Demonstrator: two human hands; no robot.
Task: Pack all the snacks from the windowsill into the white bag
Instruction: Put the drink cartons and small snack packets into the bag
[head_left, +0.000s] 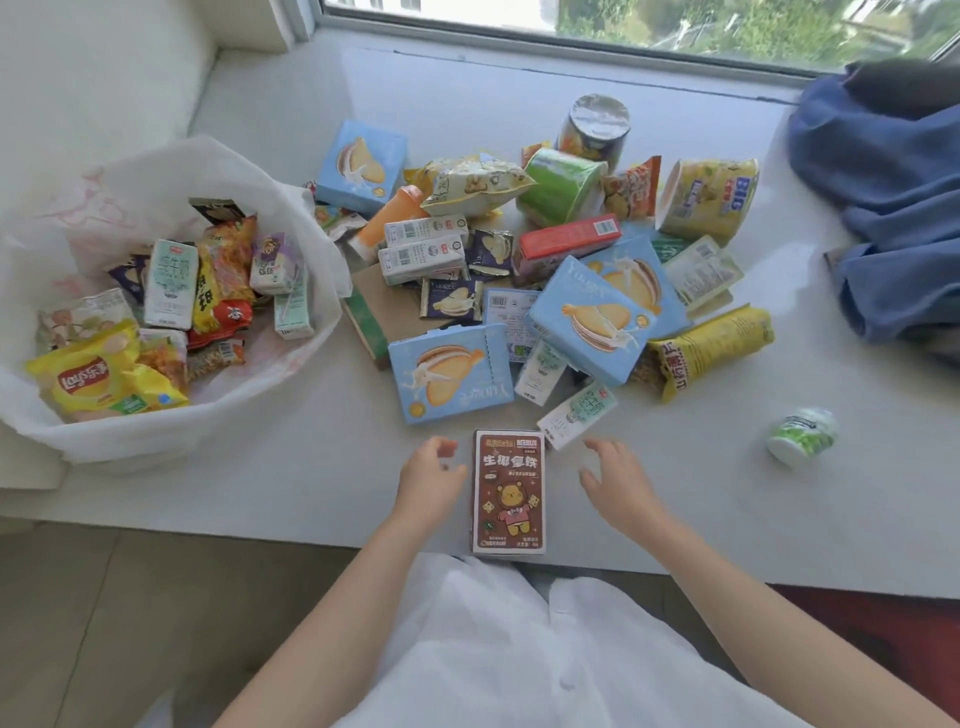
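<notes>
A brown box with a cartoon bear (509, 491) lies at the windowsill's front edge. My left hand (431, 480) hovers just left of it and my right hand (621, 486) just right of it, both with loosely curled fingers, holding nothing. The white bag (156, 426) stands open at the left with several snacks inside, a yellow chip packet (101, 382) among them. A heap of snacks covers the middle of the sill: light blue biscuit boxes (452, 371), small milk cartons (421, 257), a red box (569, 244), a yellow tube packet (709, 348) and cups.
A small green-and-white cup (802, 435) lies alone at the right. Blue clothing (893, 208) is piled at the far right. The window frame (571, 39) closes the back. The windowsill (291, 467) ends at its front edge near my body.
</notes>
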